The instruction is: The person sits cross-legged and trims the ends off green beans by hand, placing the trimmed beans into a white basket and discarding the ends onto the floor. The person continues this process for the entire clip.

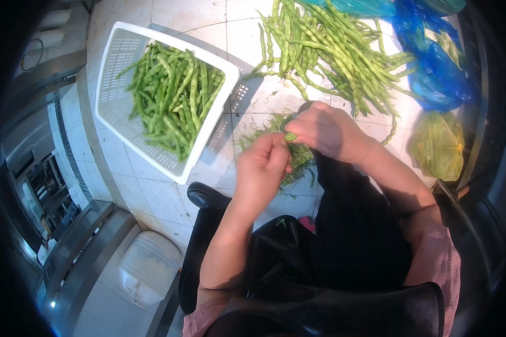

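Note:
Between my two hands is a green bean (pixel 290 136), pinched at its visible end. My left hand (pixel 263 158) grips it with thumb and forefinger, and my right hand (pixel 327 130) closes on it from the other side. Most of the bean is hidden by the fingers. Below the hands, a heap of bean strings and trimmed ends (pixel 301 162) lies on the tiled floor. A white plastic basket (pixel 168 172) stands to the left, holding many shorter green bean pieces (pixel 168 92). Long whole green beans (pixel 337 50) are piled on the floor beyond my right hand.
Blue plastic bags (pixel 434 59) lie at the far right, with a knotted yellow plastic bag (pixel 438 145) nearer. A white plastic tub (pixel 149 265) stands at lower left beside steel rails (pixel 88 244). My black shoe (pixel 206 196) rests close to the basket.

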Demonstrator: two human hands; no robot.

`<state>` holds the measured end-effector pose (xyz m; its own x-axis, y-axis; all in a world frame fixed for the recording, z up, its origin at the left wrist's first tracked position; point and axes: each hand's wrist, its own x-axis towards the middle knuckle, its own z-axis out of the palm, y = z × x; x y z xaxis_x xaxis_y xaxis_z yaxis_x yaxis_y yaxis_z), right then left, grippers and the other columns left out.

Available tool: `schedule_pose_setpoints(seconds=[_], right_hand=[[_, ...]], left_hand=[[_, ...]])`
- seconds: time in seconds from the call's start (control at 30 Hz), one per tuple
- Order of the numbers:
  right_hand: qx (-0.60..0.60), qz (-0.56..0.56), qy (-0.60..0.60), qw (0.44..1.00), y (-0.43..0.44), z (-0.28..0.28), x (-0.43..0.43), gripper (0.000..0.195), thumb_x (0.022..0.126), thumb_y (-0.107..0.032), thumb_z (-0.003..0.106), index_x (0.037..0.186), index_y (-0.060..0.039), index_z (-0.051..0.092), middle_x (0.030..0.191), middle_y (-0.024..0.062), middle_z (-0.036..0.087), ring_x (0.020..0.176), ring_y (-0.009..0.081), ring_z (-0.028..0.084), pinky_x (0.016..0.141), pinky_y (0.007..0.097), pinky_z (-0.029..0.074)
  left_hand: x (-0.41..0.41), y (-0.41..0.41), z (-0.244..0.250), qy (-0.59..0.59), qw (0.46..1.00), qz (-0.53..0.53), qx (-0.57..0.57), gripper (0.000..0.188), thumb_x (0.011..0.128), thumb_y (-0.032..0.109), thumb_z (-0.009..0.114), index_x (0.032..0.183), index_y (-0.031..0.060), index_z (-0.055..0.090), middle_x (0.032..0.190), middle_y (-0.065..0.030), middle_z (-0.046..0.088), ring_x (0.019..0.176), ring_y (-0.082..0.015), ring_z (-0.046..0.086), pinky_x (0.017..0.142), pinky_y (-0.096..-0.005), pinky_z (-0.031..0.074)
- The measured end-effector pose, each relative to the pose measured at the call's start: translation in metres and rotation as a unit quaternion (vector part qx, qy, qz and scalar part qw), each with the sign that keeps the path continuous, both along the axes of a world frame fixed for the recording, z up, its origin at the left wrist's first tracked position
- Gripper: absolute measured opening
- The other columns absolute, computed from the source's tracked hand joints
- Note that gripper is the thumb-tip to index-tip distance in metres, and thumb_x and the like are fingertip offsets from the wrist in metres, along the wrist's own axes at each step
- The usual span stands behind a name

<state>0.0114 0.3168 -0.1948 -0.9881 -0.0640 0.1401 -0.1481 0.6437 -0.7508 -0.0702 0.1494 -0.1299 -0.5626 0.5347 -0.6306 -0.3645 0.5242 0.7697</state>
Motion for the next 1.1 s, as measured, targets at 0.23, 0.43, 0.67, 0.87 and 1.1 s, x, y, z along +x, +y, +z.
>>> schedule_pose_setpoints(seconds=[0.23,0.43,0.67,0.87,1.1], right_hand=[[-0.320,-0.150,-0.011,0.936,-0.002,0.006,0.004,0.018,0.092,-0.018,0.056,0.106,-0.0083,0.062,0.086,0.0034,0.061,0.074,0.0141,0.055,0.069,0.0253,0.045],[-0.643,-0.325,-0.001,0.694,0.032,0.007,-0.006,0.026,0.097,-0.025,0.051,0.110,-0.0039,0.060,0.089,0.0006,0.060,0.070,0.0071,0.050,0.064,0.0194,0.042],[-0.704,-0.354,0.001,0.616,0.038,0.000,-0.008,0.027,0.096,-0.026,0.053,0.111,-0.0041,0.059,0.086,0.0000,0.058,0.068,0.0062,0.049,0.062,0.0203,0.041],[-0.593,-0.449,-0.098,0.661,0.005,-0.013,-0.014,0.028,0.092,-0.023,0.060,0.113,-0.0038,0.060,0.088,0.0010,0.059,0.075,0.0085,0.054,0.070,0.0212,0.046],[0.030,-0.006,0.069,0.997,-0.005,-0.004,-0.005,0.041,0.077,-0.013,0.069,0.115,-0.0027,0.056,0.098,0.0141,0.061,0.098,0.0339,0.057,0.084,0.0433,0.045]], left_hand=[[-0.001,0.009,0.004,-0.215,0.963,0.148,0.069,0.014,0.094,0.012,0.050,0.093,0.0026,0.060,0.062,0.0000,0.053,0.050,-0.0073,0.047,0.046,-0.0211,0.035],[0.007,-0.050,-0.062,0.082,0.975,-0.109,-0.173,0.015,0.092,0.013,0.052,0.087,0.0039,0.062,0.065,-0.0008,0.058,0.056,-0.0096,0.054,0.052,-0.0233,0.043],[0.025,-0.088,-0.075,0.136,0.972,-0.159,-0.107,0.021,0.095,0.018,0.050,0.098,0.0016,0.063,0.079,-0.0062,0.065,0.075,-0.0134,0.063,0.065,-0.0276,0.050],[0.018,-0.027,-0.021,-0.016,1.000,-0.013,0.020,0.021,0.097,0.018,0.049,0.098,0.0008,0.061,0.078,-0.0075,0.062,0.073,-0.0146,0.062,0.062,-0.0308,0.048],[0.008,-0.023,-0.013,0.344,0.912,-0.218,-0.056,0.007,0.087,0.010,0.059,0.089,0.0029,0.059,0.081,-0.0187,0.058,0.074,-0.0394,0.058,0.062,-0.0447,0.047]])
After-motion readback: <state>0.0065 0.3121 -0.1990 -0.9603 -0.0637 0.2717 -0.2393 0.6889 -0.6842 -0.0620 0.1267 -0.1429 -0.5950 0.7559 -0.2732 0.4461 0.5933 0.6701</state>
